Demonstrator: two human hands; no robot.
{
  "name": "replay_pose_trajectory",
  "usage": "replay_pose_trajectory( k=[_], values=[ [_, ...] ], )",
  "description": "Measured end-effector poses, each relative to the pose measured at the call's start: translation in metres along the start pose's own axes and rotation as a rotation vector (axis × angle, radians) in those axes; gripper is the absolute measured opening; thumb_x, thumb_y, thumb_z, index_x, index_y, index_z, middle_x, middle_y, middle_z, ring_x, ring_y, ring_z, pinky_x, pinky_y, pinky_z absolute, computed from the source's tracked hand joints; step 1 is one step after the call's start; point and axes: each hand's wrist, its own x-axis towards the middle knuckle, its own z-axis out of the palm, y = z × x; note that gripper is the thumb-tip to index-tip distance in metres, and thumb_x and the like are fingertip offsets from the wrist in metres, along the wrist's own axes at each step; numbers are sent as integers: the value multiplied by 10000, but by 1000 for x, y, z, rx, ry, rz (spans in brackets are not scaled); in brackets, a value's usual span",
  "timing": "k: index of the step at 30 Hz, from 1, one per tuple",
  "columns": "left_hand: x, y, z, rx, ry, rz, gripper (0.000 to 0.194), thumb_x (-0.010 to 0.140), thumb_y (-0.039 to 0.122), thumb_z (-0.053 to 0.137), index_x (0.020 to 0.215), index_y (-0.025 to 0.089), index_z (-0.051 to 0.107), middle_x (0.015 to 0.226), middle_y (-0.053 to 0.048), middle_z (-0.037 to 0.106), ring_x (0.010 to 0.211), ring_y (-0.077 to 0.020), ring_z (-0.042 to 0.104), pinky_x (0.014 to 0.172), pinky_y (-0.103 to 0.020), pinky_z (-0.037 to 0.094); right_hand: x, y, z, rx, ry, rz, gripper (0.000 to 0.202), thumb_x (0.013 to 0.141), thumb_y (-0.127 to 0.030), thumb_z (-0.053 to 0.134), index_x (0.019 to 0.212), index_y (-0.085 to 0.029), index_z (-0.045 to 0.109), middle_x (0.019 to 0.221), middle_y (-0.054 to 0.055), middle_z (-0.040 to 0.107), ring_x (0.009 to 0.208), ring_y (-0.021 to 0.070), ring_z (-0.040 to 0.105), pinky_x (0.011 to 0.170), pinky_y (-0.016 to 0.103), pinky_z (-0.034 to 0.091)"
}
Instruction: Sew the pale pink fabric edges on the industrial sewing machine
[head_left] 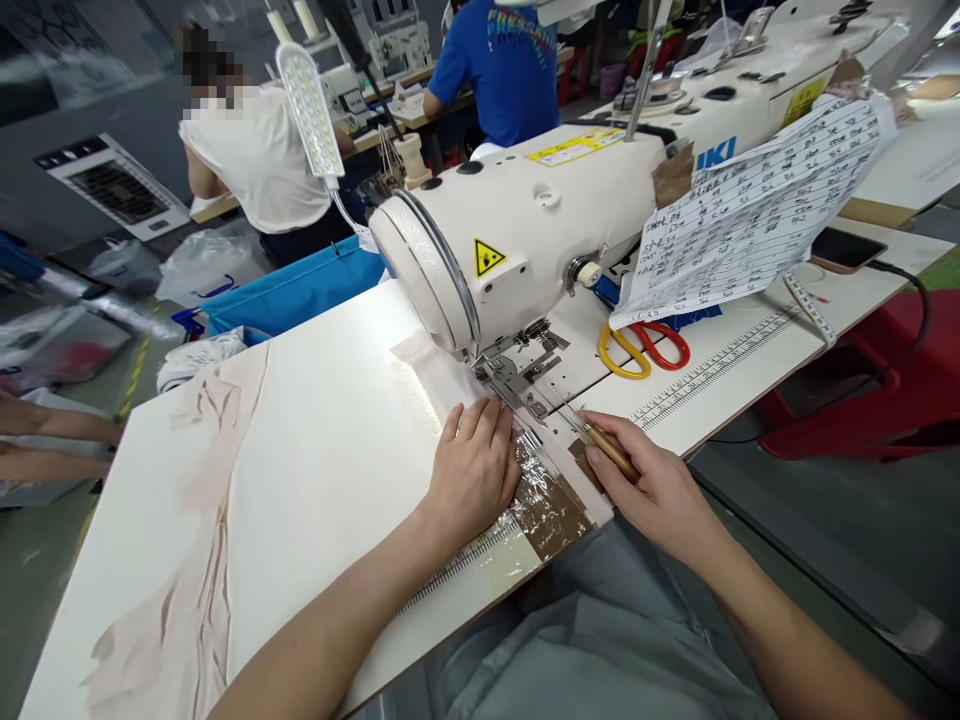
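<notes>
My left hand (474, 462) lies palm down just in front of the presser foot area of a white sewing machine (540, 215), its fingers stretched out and pressing on a pale pink fabric strip (435, 372). The strip runs under the needle area and along the bed toward the table's front edge. My right hand (654, 488) is closed round the wooden handle of an awl (611, 450). Its thin metal shaft points at the metal needle plate (517, 372). Clear tape over a brown patch (555, 505) covers the table beside my left hand.
Crumpled pale pink fabric pieces (217, 520) lie at the table's left. Scissors with yellow and red handles (645, 348), a handwritten sheet (757, 220) and a phone (847, 249) are to the right. A red stool (862, 370) stands beyond. Two people sit working behind; another person's arms (56, 440) show at left.
</notes>
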Motion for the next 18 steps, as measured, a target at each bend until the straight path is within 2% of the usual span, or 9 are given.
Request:
replay_pose_trajectory(
  k=[3, 5, 8, 10, 13, 16, 18],
  values=[
    [2, -3, 2, 1, -8, -11, 444, 957, 279, 403, 1332, 76, 527, 1382, -162, 544, 1290, -292, 478, 1102, -480, 378, -1, -4, 0, -9, 2, -2, 385, 997, -358, 424, 1353, -218, 473, 635, -29, 591, 430, 128, 488, 437, 232, 400],
    [3, -5, 4, -9, -9, -19, 445, 962, 283, 399, 1332, 68, 523, 1385, -170, 537, 1294, -297, 475, 1103, -479, 376, 0, -7, 2, 0, 13, -29, 330, 999, -343, 423, 1293, -228, 520, 762, 10, 656, 467, 125, 517, 452, 237, 419],
    [5, -7, 5, -34, 7, -30, 441, 964, 275, 390, 1324, 55, 519, 1372, -181, 536, 1296, -299, 468, 1106, -466, 377, 4, -12, 8, 43, 31, -162, 233, 992, -277, 430, 1156, -214, 581, 973, 71, 683, 700, 157, 634, 615, 255, 506],
    [7, -9, 6, -55, 21, -49, 437, 959, 262, 389, 1317, 45, 515, 1346, -183, 540, 1274, -295, 474, 1088, -449, 398, 9, -16, 15, 59, 21, -286, 208, 987, -228, 429, 1117, -200, 588, 935, 68, 668, 772, 164, 639, 670, 260, 511],
    [11, -13, 7, -89, 23, -98, 407, 944, 240, 400, 1284, 54, 525, 1264, -178, 557, 1167, -285, 514, 999, -433, 464, 18, -22, 26, 2, 12, -424, 210, 989, -193, 420, 1108, -181, 593, 813, 39, 637, 689, 146, 607, 602, 245, 469],
    [14, -16, 8, -120, 20, -117, 373, 934, 222, 403, 1250, 74, 535, 1200, -169, 566, 1070, -272, 533, 916, -427, 502, 26, -25, 36, -171, 31, -479, 231, 996, -190, 400, 1091, -164, 610, 781, 32, 638, 625, 136, 585, 544, 241, 419],
    [14, -19, 10, -138, 28, -113, 373, 926, 203, 405, 1252, 76, 534, 1198, -162, 566, 1063, -268, 531, 916, -417, 502, 29, -26, 41, -291, 44, -493, 246, 995, -189, 391, 1075, -153, 621, 788, 36, 651, 611, 136, 587, 520, 242, 397]
  ],
)
